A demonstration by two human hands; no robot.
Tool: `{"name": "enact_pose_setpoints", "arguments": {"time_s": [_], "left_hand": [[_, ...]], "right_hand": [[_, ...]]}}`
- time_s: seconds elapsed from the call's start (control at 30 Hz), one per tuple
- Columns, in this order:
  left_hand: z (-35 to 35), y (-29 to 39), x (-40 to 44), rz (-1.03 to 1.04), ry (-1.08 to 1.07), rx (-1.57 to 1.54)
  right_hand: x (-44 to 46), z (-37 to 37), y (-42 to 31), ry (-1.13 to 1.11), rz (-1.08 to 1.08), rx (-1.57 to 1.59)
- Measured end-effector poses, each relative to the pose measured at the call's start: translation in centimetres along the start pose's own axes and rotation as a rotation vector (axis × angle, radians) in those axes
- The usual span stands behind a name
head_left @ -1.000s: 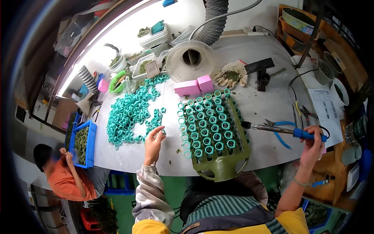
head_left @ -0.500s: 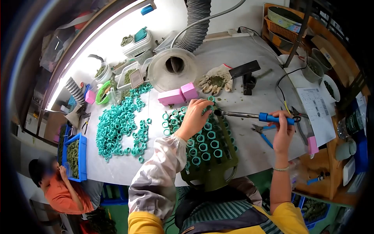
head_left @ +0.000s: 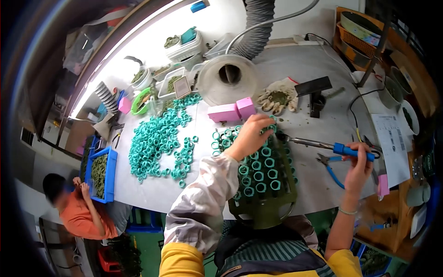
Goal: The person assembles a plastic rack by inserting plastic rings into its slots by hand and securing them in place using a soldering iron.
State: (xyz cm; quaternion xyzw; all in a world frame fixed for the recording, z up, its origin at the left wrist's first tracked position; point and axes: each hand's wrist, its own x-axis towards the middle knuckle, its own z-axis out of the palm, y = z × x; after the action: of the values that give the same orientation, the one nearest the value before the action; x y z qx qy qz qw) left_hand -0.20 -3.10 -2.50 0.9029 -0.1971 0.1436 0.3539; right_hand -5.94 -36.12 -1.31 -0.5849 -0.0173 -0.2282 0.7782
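My right hand (head_left: pixel 359 167) is wrapped round the blue handle of a soldering iron (head_left: pixel 339 148), whose dark, broad tip lies over the upper right part of the green rack (head_left: pixel 263 207). Rows of teal rings (head_left: pixel 259 176) stand on that rack. Over its upper rows is my left hand (head_left: pixel 251 137), thumb and fingers curled together near a ring at the top right, close to the iron's tip. Whatever those fingers hold is too small to make out. Left of the rack lies a large pile of loose teal rings (head_left: pixel 154 147).
Pink blocks (head_left: pixel 224 112), a clear funnel hood (head_left: pixel 227 80), a stained glove (head_left: pixel 278 96) and a black stand (head_left: pixel 315 101) sit behind the rack. Blue-handled pliers (head_left: pixel 333 171) lie at right. At far left, a co-worker (head_left: pixel 85 210) sits by a blue bin (head_left: pixel 110 177).
From beside the rack, my left hand has moved right and over its upper rows, its fingers curling. The iron's tip has come to the rack's upper right part. The camera view has shifted too.
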Motion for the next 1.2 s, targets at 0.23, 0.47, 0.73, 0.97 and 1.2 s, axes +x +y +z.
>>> {"name": "enact_pose_setpoints", "arguments": {"time_s": [0.23, 0.47, 0.73, 0.97, 1.2], "left_hand": [[-11.5, -12.5, -7.5, -0.418, 0.092, 0.748], [-12.2, -14.1, -11.5, -0.491, 0.017, 0.615], [-8.8, -0.8, -5.8, -0.412, 0.121, -0.308], [-1.7, 4.4, -2.6, -0.148, -0.09, -0.194], [1.6, 3.4, -1.9, 0.034, -0.076, 0.021]], "right_hand": [[-0.2, -1.0, -0.6, 0.003, 0.008, 0.024], [-0.7, -1.0, -1.0, 0.016, 0.005, -0.005], [-1.0, -1.1, -1.6, -0.015, -0.011, -0.021], [-1.2, -1.4, -0.6, -0.05, -0.014, -0.016], [-1.3, -0.8, 1.0, -0.058, 0.0, 0.006]]}}
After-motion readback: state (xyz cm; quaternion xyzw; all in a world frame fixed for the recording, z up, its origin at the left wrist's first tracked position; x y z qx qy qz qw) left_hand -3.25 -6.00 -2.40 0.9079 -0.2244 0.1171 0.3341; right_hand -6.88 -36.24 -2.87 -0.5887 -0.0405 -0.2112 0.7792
